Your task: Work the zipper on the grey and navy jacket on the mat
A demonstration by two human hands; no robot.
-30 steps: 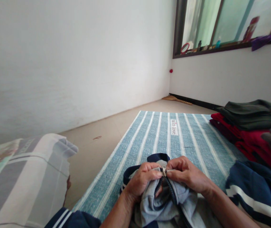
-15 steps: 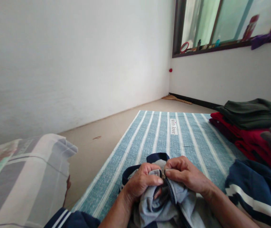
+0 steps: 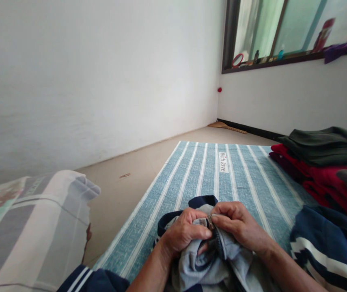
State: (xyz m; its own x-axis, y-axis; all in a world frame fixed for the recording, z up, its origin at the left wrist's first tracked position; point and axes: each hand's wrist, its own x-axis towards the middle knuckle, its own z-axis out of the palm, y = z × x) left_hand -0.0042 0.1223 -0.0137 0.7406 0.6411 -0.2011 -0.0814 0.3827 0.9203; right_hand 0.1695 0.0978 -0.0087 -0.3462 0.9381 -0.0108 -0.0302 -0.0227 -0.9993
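A grey and navy zip-up jacket (image 3: 205,267) lies bunched at the near end of a blue-and-white striped mat (image 3: 158,194). My left hand (image 3: 185,231) pinches one front edge at the foot of its dark zipper (image 3: 218,245). Opposite it, my right hand (image 3: 237,223) grips the other edge, thumb and forefinger closed by the metal zipper end. The fingertips of both hands nearly meet there. Below them the two zipper sides hang apart. What lies exactly under the fingertips is partly hidden.
Folded dark green and red clothes (image 3: 322,162) are piled at the right, with a navy garment with white stripes (image 3: 328,243) nearer me. A grey-and-white covered bundle (image 3: 48,227) stands at the left. A broom (image 3: 228,127) lies in the far corner under the window.
Both hands keep the same grip on the jacket fronts, with only slight finger movement at the zipper end. The whole view has shifted very slightly.
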